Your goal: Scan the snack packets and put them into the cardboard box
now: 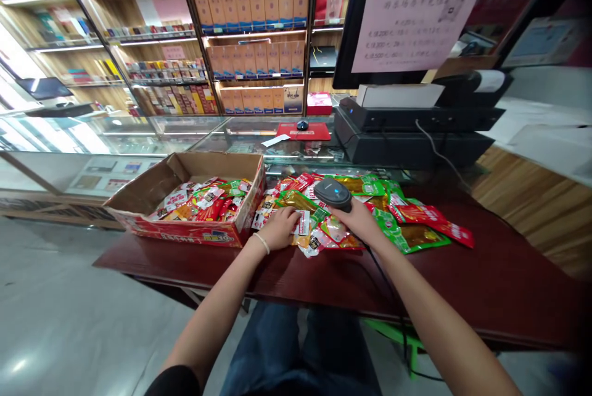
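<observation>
My right hand [359,218] is wrapped round the handle of a dark grey barcode scanner [333,193], whose head points down at a heap of snack packets [398,217] on the dark red table [485,279]. My left hand [280,227] rests with fingers curled on a small packet with a white label [303,223] at the heap's left edge. The scanner's black cable [393,303] runs along my right forearm and off the table's front edge.
An open cardboard box [148,189] with several red snack packets stands on the table's left. Behind are a glass counter [259,137], a black till with monitor [407,124] and a paper notice, a red mouse mat, and shelves of boxed goods. A green stool is under the table.
</observation>
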`<state>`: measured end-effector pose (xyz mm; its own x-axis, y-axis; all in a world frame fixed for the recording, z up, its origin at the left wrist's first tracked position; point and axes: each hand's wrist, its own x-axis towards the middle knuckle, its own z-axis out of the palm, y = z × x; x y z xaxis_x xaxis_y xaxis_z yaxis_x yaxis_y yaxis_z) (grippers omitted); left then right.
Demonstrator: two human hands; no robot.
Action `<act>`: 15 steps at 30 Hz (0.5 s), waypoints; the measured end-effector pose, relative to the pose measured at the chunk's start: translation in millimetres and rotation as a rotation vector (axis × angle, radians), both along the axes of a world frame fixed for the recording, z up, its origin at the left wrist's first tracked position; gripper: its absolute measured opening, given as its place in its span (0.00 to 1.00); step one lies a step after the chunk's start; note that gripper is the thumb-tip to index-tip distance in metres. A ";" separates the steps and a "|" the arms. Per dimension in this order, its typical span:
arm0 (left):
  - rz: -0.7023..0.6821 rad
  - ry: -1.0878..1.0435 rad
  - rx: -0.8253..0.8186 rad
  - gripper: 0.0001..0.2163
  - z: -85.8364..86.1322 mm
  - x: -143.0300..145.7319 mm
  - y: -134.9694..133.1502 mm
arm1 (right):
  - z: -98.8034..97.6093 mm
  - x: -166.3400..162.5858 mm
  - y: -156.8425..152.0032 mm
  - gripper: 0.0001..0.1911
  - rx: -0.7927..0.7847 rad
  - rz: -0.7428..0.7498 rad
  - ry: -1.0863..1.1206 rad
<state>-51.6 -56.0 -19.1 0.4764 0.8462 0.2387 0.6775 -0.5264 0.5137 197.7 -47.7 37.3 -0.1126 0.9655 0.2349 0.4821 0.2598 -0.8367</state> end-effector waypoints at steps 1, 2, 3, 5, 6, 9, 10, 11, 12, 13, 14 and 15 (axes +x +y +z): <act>0.001 -0.008 0.014 0.28 -0.6 1.6 2.0 | 0.5 0.9 2.5 0.16 0.001 0.012 0.007; 0.007 -0.029 0.018 0.26 0.2 2.8 3.9 | 1.1 1.7 5.0 0.16 0.004 0.022 0.015; 0.020 -0.065 0.011 0.25 2.4 3.6 5.9 | 1.9 2.4 7.6 0.16 0.009 0.027 0.021; 0.050 -0.175 -0.022 0.22 10.6 4.3 9.9 | 3.7 4.0 12.8 0.16 0.009 0.027 0.029; 0.067 -0.254 -0.044 0.21 16.3 4.7 11.9 | 4.5 4.9 15.2 0.15 -0.001 0.027 0.032; 0.110 -0.558 -0.099 0.20 37.7 9.9 18.5 | 4.8 9.1 20.5 0.13 -0.050 0.038 0.048; 0.132 -0.664 -0.092 0.19 44.7 13.6 21.3 | 3.9 11.1 21.5 0.13 -0.066 0.047 0.066; 0.165 -0.767 -0.071 0.17 50.6 18.2 24.7 | 2.5 13.3 22.0 0.14 -0.079 0.057 0.094; 0.204 -0.864 -0.041 0.16 55.0 23.4 29.0 | 0.6 15.7 22.2 0.16 -0.091 0.067 0.128; 0.246 -0.960 -0.017 0.15 57.3 29.1 34.1 | -1.6 18.3 22.0 0.17 -0.103 0.075 0.167; 0.288 -1.060 -0.015 0.14 57.4 34.7 40.1 | -3.8 20.8 21.6 0.18 -0.115 0.081 0.204; 0.325 -1.164 -0.048 0.13 55.2 39.8 46.7 | -5.9 23.3 21.1 0.18 -0.125 0.083 0.237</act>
<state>-11.8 -9.3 36.1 -0.2391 0.9064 0.3483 -0.1067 -0.3810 0.9184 221.1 -26.5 31.5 -0.1489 0.9783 0.1440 0.2506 0.1782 -0.9516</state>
